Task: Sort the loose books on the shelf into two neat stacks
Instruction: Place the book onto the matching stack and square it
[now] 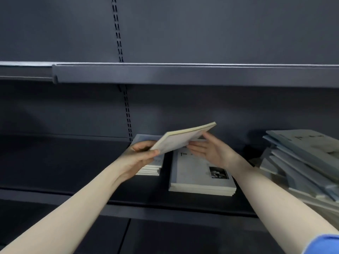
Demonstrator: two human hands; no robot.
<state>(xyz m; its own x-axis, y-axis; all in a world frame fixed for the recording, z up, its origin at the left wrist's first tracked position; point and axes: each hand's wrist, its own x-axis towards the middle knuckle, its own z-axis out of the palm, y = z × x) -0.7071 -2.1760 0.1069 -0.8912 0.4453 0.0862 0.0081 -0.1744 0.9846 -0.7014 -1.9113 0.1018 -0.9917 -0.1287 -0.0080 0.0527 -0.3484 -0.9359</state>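
Books lie on a dark metal shelf (55, 162), left hand (141, 156) fingers gripping one book (181, 139), right hand (212, 151) fingers wide.

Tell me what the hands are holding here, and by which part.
One thin book, tilted above the two stacks. The left hand pinches its lower left corner; the right hand touches its right underside with straight fingers.

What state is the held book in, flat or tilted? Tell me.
Tilted: the thin cream-edged book slopes up to the right, gripped by the left hand.
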